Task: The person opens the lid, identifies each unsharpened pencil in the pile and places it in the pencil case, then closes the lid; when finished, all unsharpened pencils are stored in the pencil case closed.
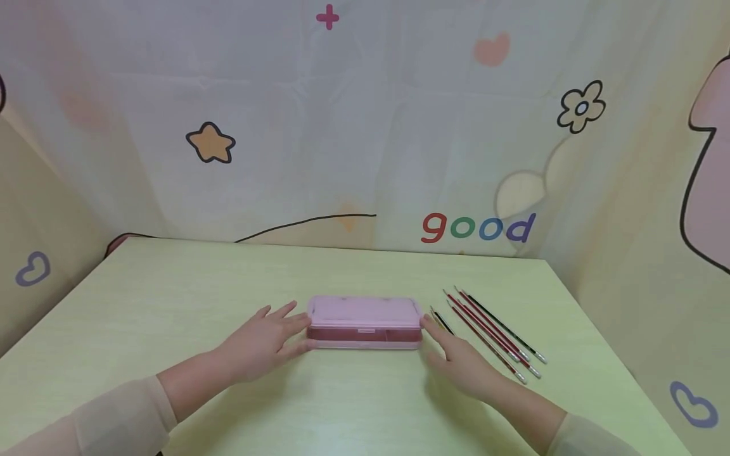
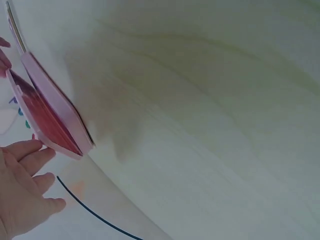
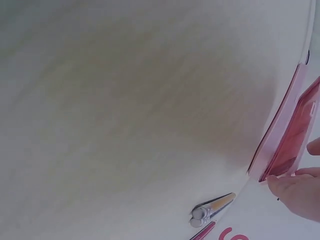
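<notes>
A pink pencil case [image 1: 365,346] lies on the table, its lid [image 1: 365,311] partly raised and a gap showing along the front. At the case's left end is my left hand [image 1: 259,348], fingers mostly straight, with fingertips touching the lid's edge. My right hand [image 1: 464,370] is at the opposite end, extended fingertips against the lid's right corner. The left wrist view shows the left fingers [image 2: 37,159] spread beside the lid. In the right wrist view, the right fingertips [image 3: 280,184] meet the lid's corner. Much of the case's inside is hidden.
Several red and dark pencils [image 1: 485,326] with white ends lie to the right of the case. Shorter-looking pencils [image 1: 442,322] are partly hidden behind the right hand. A patterned cloth [image 1: 342,126] stands behind the pale table [image 1: 188,278].
</notes>
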`<state>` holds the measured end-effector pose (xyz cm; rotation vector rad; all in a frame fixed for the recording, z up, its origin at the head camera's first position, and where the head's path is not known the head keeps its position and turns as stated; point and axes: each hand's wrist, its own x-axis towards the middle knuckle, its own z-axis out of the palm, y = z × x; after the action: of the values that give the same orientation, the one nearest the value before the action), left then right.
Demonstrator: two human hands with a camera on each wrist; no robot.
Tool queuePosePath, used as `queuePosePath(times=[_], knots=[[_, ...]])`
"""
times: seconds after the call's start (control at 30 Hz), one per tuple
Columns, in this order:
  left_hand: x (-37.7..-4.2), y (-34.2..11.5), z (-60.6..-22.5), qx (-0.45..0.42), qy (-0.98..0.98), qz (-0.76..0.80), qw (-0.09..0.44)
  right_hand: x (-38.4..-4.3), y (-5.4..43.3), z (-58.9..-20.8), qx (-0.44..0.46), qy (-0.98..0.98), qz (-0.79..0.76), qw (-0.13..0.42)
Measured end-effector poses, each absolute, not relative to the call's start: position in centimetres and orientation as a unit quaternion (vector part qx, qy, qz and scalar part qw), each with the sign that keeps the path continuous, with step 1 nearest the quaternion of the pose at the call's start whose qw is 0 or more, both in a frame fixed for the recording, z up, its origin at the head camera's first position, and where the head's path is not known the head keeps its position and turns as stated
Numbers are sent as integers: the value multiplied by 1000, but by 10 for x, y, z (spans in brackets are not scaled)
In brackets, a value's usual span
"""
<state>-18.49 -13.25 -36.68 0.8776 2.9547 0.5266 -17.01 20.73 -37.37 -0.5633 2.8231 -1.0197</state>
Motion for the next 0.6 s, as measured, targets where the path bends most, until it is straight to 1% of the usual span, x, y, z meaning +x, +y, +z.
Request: queuePosePath(times=[0.2,0.3,0.6], knots=[[-182,-126,-373,291,952,95,-7,-169,209,-374,-197,928,-309,60],[-181,-123,-377,302,951,66,-9,-170,209,-376,-206,933,-289,56],[-178,-116,-384,308,951,4,19,-167,203,-380,-207,944,-251,53]])
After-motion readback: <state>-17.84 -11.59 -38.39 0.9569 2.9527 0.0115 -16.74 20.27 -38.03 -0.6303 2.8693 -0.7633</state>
